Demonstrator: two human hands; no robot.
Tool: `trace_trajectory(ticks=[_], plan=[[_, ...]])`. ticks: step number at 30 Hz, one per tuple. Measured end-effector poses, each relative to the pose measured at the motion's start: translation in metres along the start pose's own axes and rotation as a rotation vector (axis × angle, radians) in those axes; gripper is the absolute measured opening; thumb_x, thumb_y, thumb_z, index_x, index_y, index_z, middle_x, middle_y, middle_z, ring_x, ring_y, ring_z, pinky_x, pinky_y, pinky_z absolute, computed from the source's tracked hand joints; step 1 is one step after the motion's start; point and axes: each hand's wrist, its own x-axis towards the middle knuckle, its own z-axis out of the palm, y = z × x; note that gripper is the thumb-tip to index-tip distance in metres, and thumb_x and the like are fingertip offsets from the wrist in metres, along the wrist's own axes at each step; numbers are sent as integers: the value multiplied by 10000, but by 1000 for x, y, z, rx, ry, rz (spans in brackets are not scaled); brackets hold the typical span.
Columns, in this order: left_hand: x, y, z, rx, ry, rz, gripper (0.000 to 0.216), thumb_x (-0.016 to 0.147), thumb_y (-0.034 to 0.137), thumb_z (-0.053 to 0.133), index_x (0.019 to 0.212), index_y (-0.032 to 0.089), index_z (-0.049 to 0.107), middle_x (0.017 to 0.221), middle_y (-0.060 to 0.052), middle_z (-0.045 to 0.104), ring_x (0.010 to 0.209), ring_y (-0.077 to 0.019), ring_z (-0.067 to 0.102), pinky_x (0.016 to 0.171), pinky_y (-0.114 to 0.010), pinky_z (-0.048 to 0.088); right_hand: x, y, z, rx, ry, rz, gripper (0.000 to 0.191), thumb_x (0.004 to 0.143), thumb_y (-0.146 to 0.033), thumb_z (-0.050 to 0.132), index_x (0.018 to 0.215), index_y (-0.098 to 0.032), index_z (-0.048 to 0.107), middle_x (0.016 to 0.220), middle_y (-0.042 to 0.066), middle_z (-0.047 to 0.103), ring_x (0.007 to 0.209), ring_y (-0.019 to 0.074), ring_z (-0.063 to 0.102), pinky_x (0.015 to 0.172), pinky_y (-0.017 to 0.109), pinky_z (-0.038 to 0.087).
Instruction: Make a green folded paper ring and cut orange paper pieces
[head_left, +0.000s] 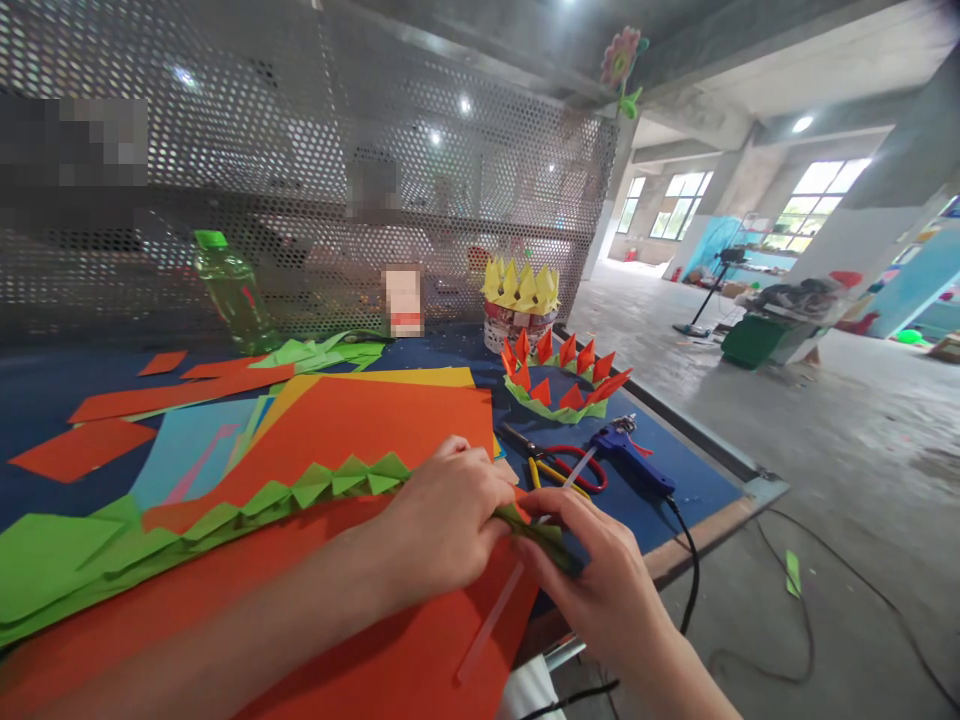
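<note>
left hand (456, 508) and right hand (589, 555), fingers clamped on green folded paper strip (319, 487), scissors (534, 451) just beyond the fingers, orange paper (405, 640) beneath

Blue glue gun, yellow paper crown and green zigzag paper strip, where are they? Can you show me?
Blue glue gun (637, 462), head view: on the middle of its body.
Yellow paper crown (527, 287), head view: on a front spike.
Green zigzag paper strip (311, 487), head view: on one of its folded points.
</note>
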Motion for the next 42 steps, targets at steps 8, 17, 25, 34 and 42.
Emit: trace_trajectory(ticks=[8,17,25,34,42], plan=[[-2,1,2,23,54,14,142,787,102,638,669,172,603,726,20,630,788,-164,551,835,-377,342,0,2,9,-101,68,-47,114,924,-124,602,930,-239,594,831,-33,666,772,128,642,691,217,456],[-1,-4,0,59,2,-54,66,878,154,638,829,196,652,854,-7,690,888,-221,614,892,-415,369,4,3,16,-169,173,-156,138,952,-91,566,950,-226,598,854,-12,682,803,150,651,719,238,477],[0,-6,-1,100,39,-45,142,855,97,588,755,197,594,800,-15,666,846,-230,596,868,-419,385,3,1,14,-117,102,-89,110,946,-153,610,1022,-231,597,951,6,690,876,158,665,761,238,496],[1,-1,-1,106,40,-28,117,867,126,595,773,194,586,815,-24,663,831,-230,578,858,-425,382,4,-1,22,47,184,43,246,899,-86,600,1046,-278,560,940,-56,696,828,103,678,756,176,497],[3,-4,-1,120,22,-88,126,872,96,587,805,200,613,838,-20,680,873,-234,613,876,-423,372,5,-2,19,-16,239,48,329,864,-127,688,1112,-294,552,888,-84,729,759,82,710,703,145,495]])
